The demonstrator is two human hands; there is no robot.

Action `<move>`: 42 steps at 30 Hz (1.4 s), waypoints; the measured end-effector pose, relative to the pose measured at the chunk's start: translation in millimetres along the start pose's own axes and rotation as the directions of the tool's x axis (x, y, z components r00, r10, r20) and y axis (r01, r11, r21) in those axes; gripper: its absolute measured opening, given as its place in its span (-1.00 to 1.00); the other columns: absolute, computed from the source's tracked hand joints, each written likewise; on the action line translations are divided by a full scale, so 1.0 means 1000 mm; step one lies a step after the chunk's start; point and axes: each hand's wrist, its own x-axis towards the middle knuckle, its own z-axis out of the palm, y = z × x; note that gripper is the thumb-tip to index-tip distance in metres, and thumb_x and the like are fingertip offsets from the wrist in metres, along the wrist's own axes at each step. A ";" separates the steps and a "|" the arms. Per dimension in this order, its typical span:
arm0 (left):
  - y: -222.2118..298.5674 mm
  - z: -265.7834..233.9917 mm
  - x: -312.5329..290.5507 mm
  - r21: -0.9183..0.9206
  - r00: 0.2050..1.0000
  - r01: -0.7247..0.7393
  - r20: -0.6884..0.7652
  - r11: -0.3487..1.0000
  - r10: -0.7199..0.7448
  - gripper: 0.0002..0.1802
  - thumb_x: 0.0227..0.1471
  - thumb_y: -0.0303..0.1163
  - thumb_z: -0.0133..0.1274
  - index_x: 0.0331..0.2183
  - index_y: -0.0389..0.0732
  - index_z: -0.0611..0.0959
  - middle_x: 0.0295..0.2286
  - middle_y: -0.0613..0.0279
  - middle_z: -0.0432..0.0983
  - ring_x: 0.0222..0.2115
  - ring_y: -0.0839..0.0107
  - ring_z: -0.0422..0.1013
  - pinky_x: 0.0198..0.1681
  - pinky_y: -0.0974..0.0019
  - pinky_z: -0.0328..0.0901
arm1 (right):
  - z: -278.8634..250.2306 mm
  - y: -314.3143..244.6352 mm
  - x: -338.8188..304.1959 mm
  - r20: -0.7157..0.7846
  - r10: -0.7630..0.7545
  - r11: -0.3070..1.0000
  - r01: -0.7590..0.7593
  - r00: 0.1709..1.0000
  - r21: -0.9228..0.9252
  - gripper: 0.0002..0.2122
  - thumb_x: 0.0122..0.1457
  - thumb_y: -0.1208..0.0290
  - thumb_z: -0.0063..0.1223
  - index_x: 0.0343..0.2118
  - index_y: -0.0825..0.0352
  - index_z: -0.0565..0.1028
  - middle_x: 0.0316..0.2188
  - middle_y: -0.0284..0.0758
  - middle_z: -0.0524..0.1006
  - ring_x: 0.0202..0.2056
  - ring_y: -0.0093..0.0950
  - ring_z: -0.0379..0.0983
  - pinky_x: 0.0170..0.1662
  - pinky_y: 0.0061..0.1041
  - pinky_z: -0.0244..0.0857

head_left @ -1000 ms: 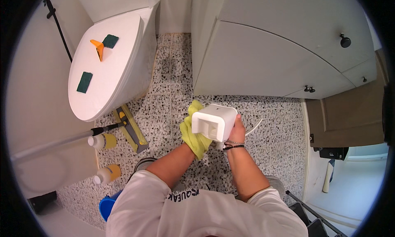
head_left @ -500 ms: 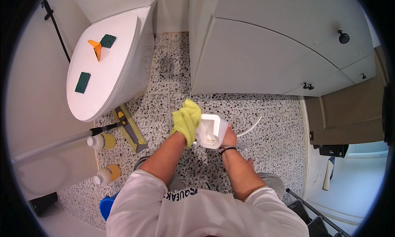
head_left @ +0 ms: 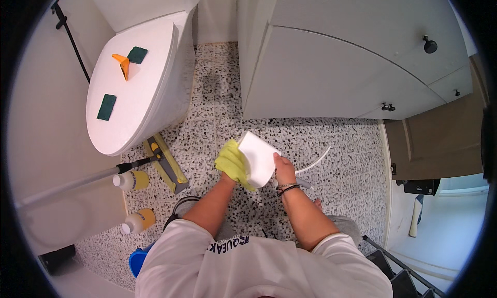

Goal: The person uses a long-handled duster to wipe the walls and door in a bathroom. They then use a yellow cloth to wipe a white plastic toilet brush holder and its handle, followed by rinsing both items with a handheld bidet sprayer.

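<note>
My right hand [head_left: 283, 169] holds a white box-shaped container [head_left: 257, 158] tilted on its side above the speckled floor [head_left: 336, 179]. A yellow cloth [head_left: 233, 163] covers my left hand [head_left: 228, 176], which presses the cloth against the container's left side. Both forearms come up from the lower edge, and a bracelet sits on my right wrist.
A white toilet [head_left: 134, 91] with its lid shut stands at the upper left, with two dark green sponges and an orange piece on the lid. A mop head [head_left: 165, 163] and two yellow bottles [head_left: 135, 180] lie to the left. White cabinets [head_left: 341, 70] fill the upper right.
The container has turned from facing up to tilted on its side. The cloth has moved from under it to its left side, and both hands have shifted slightly.
</note>
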 end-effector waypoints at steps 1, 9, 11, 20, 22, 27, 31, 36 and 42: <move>0.008 0.007 0.000 -0.158 0.997 0.000 0.070 0.987 0.011 -0.69 -0.09 -0.20 -0.14 -0.28 -0.13 0.37 -0.36 0.30 0.35 -0.34 0.45 0.28 -0.23 0.36 0.18 | -0.007 -0.005 -0.004 0.047 -0.005 0.992 0.011 0.999 -0.128 -0.65 0.00 0.25 -0.03 -0.27 0.47 0.34 -0.37 -0.23 0.42 -0.34 -0.51 0.35 -0.31 -0.57 0.23; 0.152 0.051 -0.015 0.062 0.976 -0.083 0.207 0.995 0.069 -0.73 -0.16 -0.27 -0.04 -0.34 -0.16 0.43 -0.43 0.28 0.38 -0.42 0.41 0.31 -0.35 0.44 0.23 | -0.023 -0.014 -0.018 0.087 -0.247 0.870 0.181 0.965 0.458 -0.61 -0.09 0.48 0.04 -0.16 0.44 0.26 -0.21 -0.31 0.30 -0.24 -0.50 0.28 -0.17 -0.56 0.18; 0.202 0.051 -0.021 0.381 0.936 -0.298 0.297 0.875 0.190 -0.78 -0.15 -0.35 -0.03 -0.35 -0.16 0.44 -0.45 0.29 0.38 -0.45 0.40 0.30 -0.39 0.46 0.24 | -0.031 -0.017 -0.018 0.064 -0.405 0.897 0.383 0.912 0.218 -0.68 -0.10 0.47 0.03 -0.23 0.42 0.34 -0.15 -0.30 0.20 -0.15 -0.49 0.18 -0.12 -0.54 0.13; 0.182 0.051 -0.011 -0.765 0.876 0.483 0.423 0.425 -0.232 -0.61 -0.07 -0.08 -0.17 -0.34 -0.20 0.46 -0.40 0.16 0.42 -0.42 0.31 0.35 -0.34 0.24 0.28 | 0.000 -0.019 -0.042 0.054 -0.620 0.778 0.622 0.783 -0.084 -0.78 -0.01 0.46 -0.09 -0.30 0.45 0.40 -0.06 -0.38 -0.01 -0.07 -0.52 0.08 -0.03 -0.59 0.01; 0.179 0.047 -0.007 -0.678 0.790 0.614 0.529 0.405 -0.311 -0.57 -0.09 -0.05 -0.17 -0.34 -0.22 0.46 -0.39 0.14 0.42 -0.42 0.32 0.36 -0.35 0.24 0.29 | 0.002 -0.017 -0.044 0.073 -0.632 0.773 0.635 0.772 -0.025 -0.78 0.00 0.45 -0.10 -0.28 0.44 0.39 -0.04 -0.34 -0.03 -0.08 -0.50 0.09 0.00 -0.57 -0.02; 0.197 0.059 -0.008 0.104 0.920 0.162 0.344 0.981 -0.188 -0.58 -0.10 -0.06 -0.17 -0.34 -0.22 0.45 -0.40 0.15 0.42 -0.43 0.34 0.35 -0.35 0.28 0.28 | -0.006 -0.031 -0.041 0.068 -0.271 0.812 0.190 0.960 0.552 -0.63 0.02 0.48 -0.12 -0.09 0.29 0.11 -0.32 -0.30 0.33 -0.31 -0.48 0.29 -0.28 -0.54 0.25; 0.188 0.065 -0.006 0.128 0.937 0.203 0.261 0.971 -0.230 -0.62 -0.09 -0.11 -0.16 -0.34 -0.22 0.45 -0.40 0.17 0.41 -0.42 0.35 0.35 -0.34 0.29 0.28 | -0.015 -0.031 -0.035 0.119 -0.180 0.802 0.075 0.977 0.593 -0.66 0.02 0.46 -0.11 -0.11 0.30 0.15 -0.29 -0.29 0.33 -0.29 -0.49 0.29 -0.24 -0.51 0.24; 0.179 0.072 -0.011 0.069 0.958 0.201 0.195 0.977 -0.210 -0.68 -0.08 -0.16 -0.16 -0.35 -0.21 0.44 -0.40 0.18 0.39 -0.42 0.36 0.34 -0.33 0.31 0.27 | -0.031 -0.034 -0.028 0.351 -0.201 0.886 0.017 0.914 0.463 -0.68 0.01 0.46 -0.11 -0.13 0.31 0.21 -0.31 -0.31 0.34 -0.29 -0.50 0.28 -0.22 -0.52 0.22; 0.175 0.081 -0.039 -0.286 0.915 0.275 0.372 0.918 -0.158 -0.74 -0.07 -0.23 -0.15 -0.35 -0.19 0.42 -0.41 0.20 0.37 -0.42 0.37 0.33 -0.32 0.33 0.26 | -0.031 -0.051 -0.028 0.390 -0.168 0.942 0.030 0.906 0.335 -0.65 -0.01 0.45 -0.08 -0.12 0.33 0.21 -0.33 -0.30 0.35 -0.30 -0.51 0.28 -0.23 -0.54 0.21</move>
